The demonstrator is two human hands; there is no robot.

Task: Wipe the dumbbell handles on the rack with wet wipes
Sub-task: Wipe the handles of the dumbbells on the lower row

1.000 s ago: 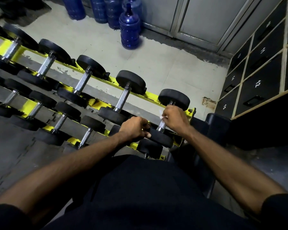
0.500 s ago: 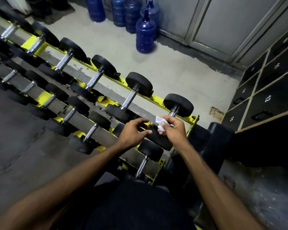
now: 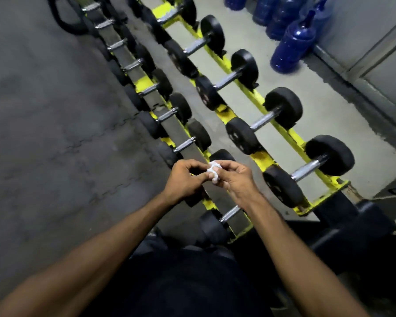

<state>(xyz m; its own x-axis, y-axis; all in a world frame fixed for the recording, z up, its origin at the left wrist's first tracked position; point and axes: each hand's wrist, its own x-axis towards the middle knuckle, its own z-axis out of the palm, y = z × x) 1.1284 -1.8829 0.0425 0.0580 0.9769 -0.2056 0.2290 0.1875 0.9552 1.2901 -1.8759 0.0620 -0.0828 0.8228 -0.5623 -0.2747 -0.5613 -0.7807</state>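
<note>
Wet wipe [image 3: 213,170]: soft, light wad, likely damp, pinched between left grip [image 3: 183,182] and right grip [image 3: 237,179] above the near rack [image 3: 260,156] end. Dumbbell handles [image 3: 308,170]: stiff, smooth chrome, probably slippery; wrap wipe round mid-bar

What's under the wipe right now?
The lower rack tier. One black dumbbell head shows beyond the wipe, pinched by left hand and right hand; that dumbbell's handle is hidden behind them.

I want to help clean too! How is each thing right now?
wet wipe, bunched up, held between both hands, off the handles.
left hand, pinches the wet wipe.
right hand, pinches the wet wipe.
dumbbells, resting on the rack, untouched.
rack, loaded with dumbbells.
water jugs, upright by the wall.
</note>
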